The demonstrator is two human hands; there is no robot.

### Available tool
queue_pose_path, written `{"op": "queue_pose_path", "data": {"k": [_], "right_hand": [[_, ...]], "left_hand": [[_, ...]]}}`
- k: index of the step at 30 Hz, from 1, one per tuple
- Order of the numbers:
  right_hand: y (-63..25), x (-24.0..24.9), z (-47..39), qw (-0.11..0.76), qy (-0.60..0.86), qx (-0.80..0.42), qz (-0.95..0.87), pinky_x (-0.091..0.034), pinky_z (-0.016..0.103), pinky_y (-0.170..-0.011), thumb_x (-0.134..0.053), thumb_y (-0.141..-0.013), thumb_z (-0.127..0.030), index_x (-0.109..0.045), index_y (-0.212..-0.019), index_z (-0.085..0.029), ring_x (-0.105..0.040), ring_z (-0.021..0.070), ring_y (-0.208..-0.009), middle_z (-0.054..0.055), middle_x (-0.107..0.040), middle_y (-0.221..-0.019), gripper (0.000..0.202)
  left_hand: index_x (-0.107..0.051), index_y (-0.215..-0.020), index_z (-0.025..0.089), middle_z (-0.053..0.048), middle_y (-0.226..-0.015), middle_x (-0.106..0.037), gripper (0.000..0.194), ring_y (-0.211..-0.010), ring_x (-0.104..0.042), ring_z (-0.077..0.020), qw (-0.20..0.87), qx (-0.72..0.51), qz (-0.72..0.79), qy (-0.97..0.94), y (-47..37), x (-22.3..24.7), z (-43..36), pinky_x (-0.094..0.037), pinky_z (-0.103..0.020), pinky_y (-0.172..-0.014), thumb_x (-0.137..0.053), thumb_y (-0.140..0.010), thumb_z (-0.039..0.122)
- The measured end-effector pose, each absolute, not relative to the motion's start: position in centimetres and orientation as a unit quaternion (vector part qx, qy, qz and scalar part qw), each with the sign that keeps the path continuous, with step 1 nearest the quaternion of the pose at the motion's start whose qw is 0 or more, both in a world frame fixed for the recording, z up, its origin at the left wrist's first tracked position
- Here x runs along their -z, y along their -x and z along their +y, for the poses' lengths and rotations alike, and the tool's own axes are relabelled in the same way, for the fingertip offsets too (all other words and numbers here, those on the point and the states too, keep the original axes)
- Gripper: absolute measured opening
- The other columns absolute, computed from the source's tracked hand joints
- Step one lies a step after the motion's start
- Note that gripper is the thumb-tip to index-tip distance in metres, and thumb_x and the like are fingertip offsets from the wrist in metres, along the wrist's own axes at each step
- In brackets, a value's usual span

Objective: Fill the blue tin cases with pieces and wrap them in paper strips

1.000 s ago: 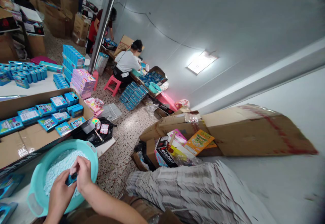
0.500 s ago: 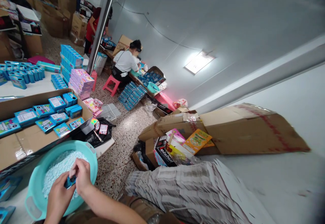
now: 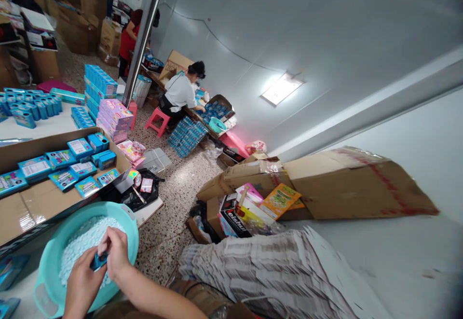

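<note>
**One small blue box [image 3: 98,261] between the left hand [image 3: 83,280] and the right hand [image 3: 117,254]**

The left hand grips the box, thumb on the near side and fingers behind it. The right hand meets it from the other side, its fingertips drawn close together at the box's upper end; whether they pinch anything cannot be told. The box sits where the two hands meet, above a turquoise basin [image 3: 50,261] with pale blue pieces [image 3: 77,242] inside.

Just beyond the basin, a long open carton [image 3: 16,213] contains printed blue packs [image 3: 60,159]. Farther along stand lilac boxes [image 3: 115,115], stacked beside a tower of blue boxes [image 3: 100,80]. Across the speckled floor [image 3: 181,176], a person in a white top [image 3: 180,91] sits on a pink stool [image 3: 158,120]. Behind a metal post [image 3: 144,41], another person in red [image 3: 127,41] leans forward.
</note>
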State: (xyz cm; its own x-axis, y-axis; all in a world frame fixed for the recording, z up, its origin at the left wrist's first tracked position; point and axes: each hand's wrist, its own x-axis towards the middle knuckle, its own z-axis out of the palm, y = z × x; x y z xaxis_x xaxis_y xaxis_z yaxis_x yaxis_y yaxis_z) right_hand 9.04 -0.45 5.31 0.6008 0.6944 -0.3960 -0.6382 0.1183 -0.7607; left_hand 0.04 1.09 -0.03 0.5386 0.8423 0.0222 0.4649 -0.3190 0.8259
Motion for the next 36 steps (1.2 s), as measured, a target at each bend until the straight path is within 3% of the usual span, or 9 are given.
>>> {"op": "queue_pose_path", "data": {"k": [36], "right_hand": [[-9.1,-5.0,-0.7,0.746,0.487,-0.452,-0.031,-0.031,0.020,-0.043,-0.051,-0.069,-0.033,-0.045,-0.049,-0.019,-0.036,0.0074,-0.036,-0.007,-0.038,-0.036,0.025]], "left_hand": [[-0.067,-0.086,0.018,-0.007,-0.092,-0.071,0.030,-0.082,-0.067,-0.0258,0.375,-0.254,0.400,-0.797,0.2,0.8,1.1,-0.052,-0.031,-0.073,-0.060,-0.063,0.036]]}}
